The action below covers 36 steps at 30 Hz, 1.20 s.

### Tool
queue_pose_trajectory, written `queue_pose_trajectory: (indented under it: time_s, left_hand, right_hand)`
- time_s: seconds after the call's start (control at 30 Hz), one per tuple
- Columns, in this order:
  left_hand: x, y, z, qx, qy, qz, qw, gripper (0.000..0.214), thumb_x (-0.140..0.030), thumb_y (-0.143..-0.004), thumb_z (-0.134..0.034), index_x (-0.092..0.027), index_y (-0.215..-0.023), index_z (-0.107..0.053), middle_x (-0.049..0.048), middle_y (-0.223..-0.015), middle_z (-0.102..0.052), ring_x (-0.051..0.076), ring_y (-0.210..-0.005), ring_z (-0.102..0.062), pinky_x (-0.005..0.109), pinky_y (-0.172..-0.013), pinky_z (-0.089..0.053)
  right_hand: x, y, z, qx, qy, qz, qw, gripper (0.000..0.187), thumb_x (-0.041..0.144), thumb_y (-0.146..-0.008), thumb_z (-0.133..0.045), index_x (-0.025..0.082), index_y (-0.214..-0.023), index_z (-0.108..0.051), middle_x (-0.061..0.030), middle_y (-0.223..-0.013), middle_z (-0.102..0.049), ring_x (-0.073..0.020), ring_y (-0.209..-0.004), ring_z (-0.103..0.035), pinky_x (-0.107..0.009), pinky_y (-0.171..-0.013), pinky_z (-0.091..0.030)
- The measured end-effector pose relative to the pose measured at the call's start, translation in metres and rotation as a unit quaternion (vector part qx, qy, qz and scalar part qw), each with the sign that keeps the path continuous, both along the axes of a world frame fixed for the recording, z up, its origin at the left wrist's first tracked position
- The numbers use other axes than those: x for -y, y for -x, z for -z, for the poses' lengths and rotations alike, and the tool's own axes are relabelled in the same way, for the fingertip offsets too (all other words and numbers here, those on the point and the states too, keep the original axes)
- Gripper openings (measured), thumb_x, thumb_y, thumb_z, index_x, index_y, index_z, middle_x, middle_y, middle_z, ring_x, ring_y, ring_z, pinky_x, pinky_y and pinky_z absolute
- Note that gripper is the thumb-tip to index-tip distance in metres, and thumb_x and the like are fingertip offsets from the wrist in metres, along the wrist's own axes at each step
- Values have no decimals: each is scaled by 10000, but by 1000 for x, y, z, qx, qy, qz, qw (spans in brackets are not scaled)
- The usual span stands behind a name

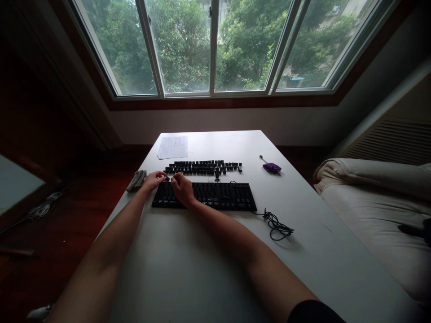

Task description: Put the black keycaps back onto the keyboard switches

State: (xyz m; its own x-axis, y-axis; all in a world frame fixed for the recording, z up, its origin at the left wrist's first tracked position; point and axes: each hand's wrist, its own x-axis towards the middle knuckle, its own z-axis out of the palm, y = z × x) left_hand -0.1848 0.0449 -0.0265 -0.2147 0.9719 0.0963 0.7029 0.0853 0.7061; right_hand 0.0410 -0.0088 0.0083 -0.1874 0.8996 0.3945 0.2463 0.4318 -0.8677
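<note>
Keyboard (224,196), black and wide, lies across the middle of the white table (195,264) in the head view, its left part partly hidden by the right hand (183,189). That hand has its fingers curled in above the keys, but whether they grip anything I cannot tell. The left hand (154,180) is just beyond the keyboard's far left corner, fingers bent, with a small dark piece (167,178) at the fingertips (too small to say whether it is pinched or merely touched). The two hands are close together, fingertips facing.

Beyond the keyboard, loose black keycaps (198,168) stand in long, uneven rows. A grey cloth (136,181) lies at the table's left edge, just beside the left hand. Farther off is a sheet of paper (173,147), and to the right a purple item (271,168) with a thin stick (263,159) beside it. A bundled black cable (279,225) rests right of the keyboard. Past the table's far end are a window (212,92) and green trees (183,45); a pale sofa (367,229) stands to the right.
</note>
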Motion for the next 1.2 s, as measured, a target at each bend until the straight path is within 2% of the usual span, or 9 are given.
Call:
queue_pose_trajectory:
  time_s: [0.27, 0.5, 0.67, 0.93, 1.2]
  left_hand:
    - [-1, -1, 0, 38, 8, -3, 999, 299, -386, -666, -725, -172, -876, -742, 46, -771, -728, 250, -819, -671, 345, -756, -509]
    - [-5, 8, 4, 104, -6, 22, 994, 408, -453, -613, -752, -147, -882, -718, 65, -838, -725, 212, -817, -659, 316, -766, -508]
    - [-5, 12, 2, 132, -1, 15, 991, 420, -455, -614, -739, -145, -895, -705, 58, -850, -715, 186, -776, -639, 295, -730, -499]
    - [-10, 17, 9, 68, -10, 1, 998, 402, -434, -652, -697, -154, -939, -719, 67, -893, -735, 200, -819, -662, 291, -764, -512]
    - [-5, 12, 4, -58, -5, -66, 996, 294, -351, -728, -660, -180, -954, -738, 60, -871, -752, 225, -848, -673, 290, -770, -515]
  right_hand:
    - [-1, 1, 0, 11, 0, -5, 1000, 241, 414, -925, -449, 228, -904, -601, 23, -693, -581, -162, -671, -558, -246, -635, -384]
    - [-2, 1, 3, 13, -4, -10, 1000, 225, 414, -923, -461, 234, -912, -594, 24, -695, -584, -163, -669, -558, -244, -648, -395]
    - [0, -1, 0, 15, 2, -15, 1000, 224, 412, -925, -458, 233, -910, -591, 22, -703, -589, -168, -681, -565, -250, -667, -407]
    - [-1, -1, 1, 12, -4, -18, 1000, 226, 416, -927, -464, 229, -908, -589, 22, -708, -589, -160, -676, -558, -244, -659, -401]
    - [-1, 2, 3, 2, -7, -25, 1000, 236, 420, -924, -469, 220, -909, -594, 26, -697, -578, -156, -669, -554, -240, -655, -391]
